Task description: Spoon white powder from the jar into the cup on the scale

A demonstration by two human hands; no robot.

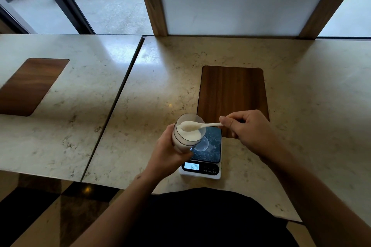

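Note:
My left hand (167, 151) grips a clear glass jar (185, 138) of white powder, tilted toward me above the left edge of the scale. My right hand (248, 129) pinches the handle of a white spoon (200, 125). The spoon's bowl, heaped with powder, hovers over the jar's open mouth. A small clear cup (202, 144) stands on the dark platform of the white digital scale (210, 174), partly hidden behind the jar. The lit display (192, 166) reads zero.
The scale sits on a marble counter (152, 94) near its front edge. A dark wooden inlay (232, 92) lies just behind the scale, another wooden inlay (30, 86) on the left slab. A wall panel and windows rise behind the counter.

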